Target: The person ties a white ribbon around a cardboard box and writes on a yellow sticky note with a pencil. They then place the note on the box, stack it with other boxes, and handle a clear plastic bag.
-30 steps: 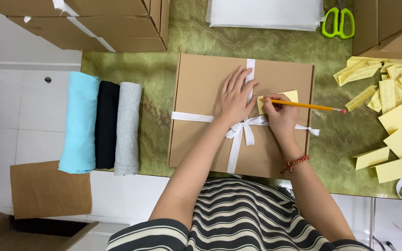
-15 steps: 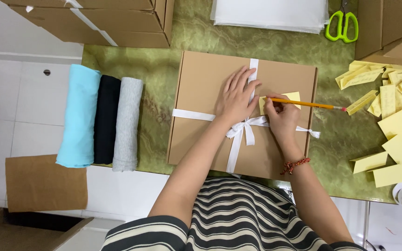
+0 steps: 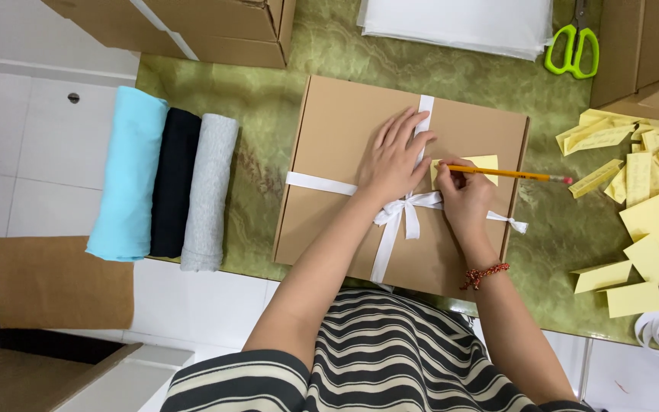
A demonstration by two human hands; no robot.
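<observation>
A flat brown cardboard box (image 3: 345,145) tied with a white ribbon (image 3: 398,214) lies on the green marbled table (image 3: 268,99). My left hand (image 3: 396,156) rests flat on the lid over the ribbon, fingers spread. My right hand (image 3: 463,194) grips a yellow pencil (image 3: 509,175), whose tip touches a small yellow note (image 3: 486,162) lying on the lid to the right of the ribbon. A red bead bracelet (image 3: 484,275) circles my right wrist.
Three rolled cloths lie left of the box: light blue (image 3: 125,175), black (image 3: 173,183), grey (image 3: 209,191). Several yellow notes (image 3: 646,206) are scattered at right. Green-handled scissors (image 3: 572,46), a white sheet stack (image 3: 459,23) and cardboard boxes (image 3: 207,27) line the far edge.
Both hands hold nearly the same place on the box; the pencil tip has shifted only slightly on the note. The view has drifted a little.
</observation>
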